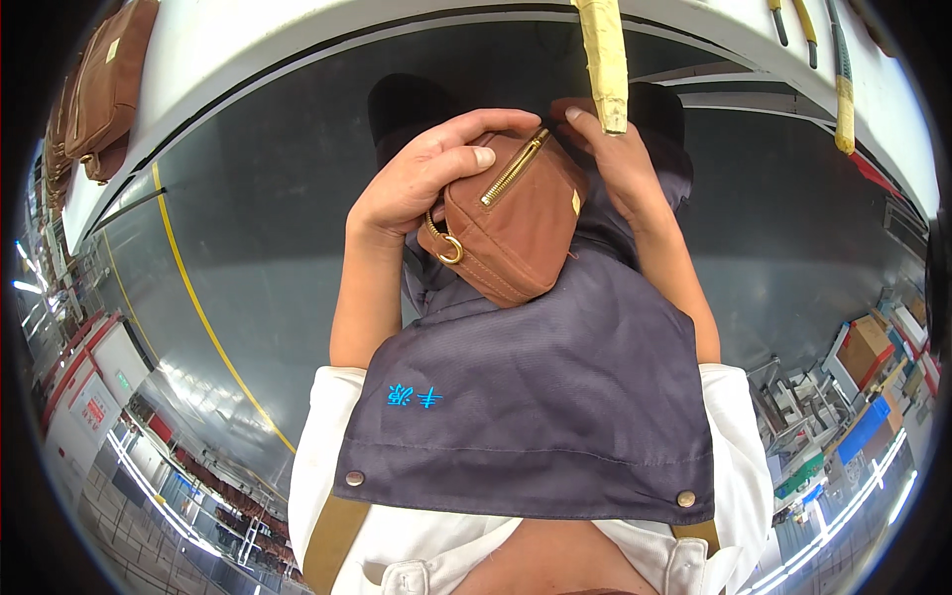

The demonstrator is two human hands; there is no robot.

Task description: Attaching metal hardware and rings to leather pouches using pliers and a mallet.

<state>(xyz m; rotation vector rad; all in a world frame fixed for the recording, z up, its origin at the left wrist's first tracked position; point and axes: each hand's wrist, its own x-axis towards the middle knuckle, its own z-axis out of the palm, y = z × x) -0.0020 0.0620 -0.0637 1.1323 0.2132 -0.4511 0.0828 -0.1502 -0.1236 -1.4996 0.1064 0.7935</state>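
Note:
A small brown boxy bag [521,233] rests on my lap, tilted, with a gold zipper on its upper panel and a gold ring at its near left corner. My left hand [431,164] is closed round the bag's left side. Its thumb presses on the upper panel, and its index finger stretches along the far edge toward the zipper's end. Just beyond that end is my right hand [620,164], thumb and fingers drawn together. Whatever they pinch, if anything, is too small to see. A handle wrapped in yellow tape [605,69] overlaps part of this hand.
The white table edge [297,45] curves across the far side. More brown bags [104,79] stand on it at the left. Several thin tools, one a yellow-handled tool [844,109], lie at the right. A dark apron [545,387] covers my lap.

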